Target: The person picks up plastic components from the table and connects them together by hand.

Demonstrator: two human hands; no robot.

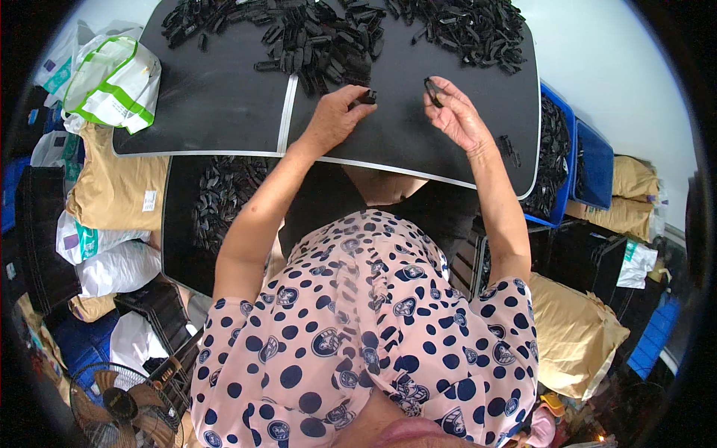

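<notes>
My left hand [334, 119] is above the black table [216, 97], its thumb and forefinger closed on a small black plastic part [367, 97]. To the right, my right hand [458, 119] is raised over the same table. Between its thumb and fingers it grips another small black part [432, 92], slim and longish, held upright. The two parts are apart from each other. Beyond my hands lie a big heap of similar black parts [321, 45] and a second heap [478, 33] at the far right. A few loose pieces [511, 151] rest right of my right wrist.
A white and green bag [119, 82] sits on the table's left corner. Below the table edge, a lower surface holds more black parts [224, 194]. Blue bins [594, 168] stand at the right. Brown sacks [119, 179] and a fan [123, 407] are on the left.
</notes>
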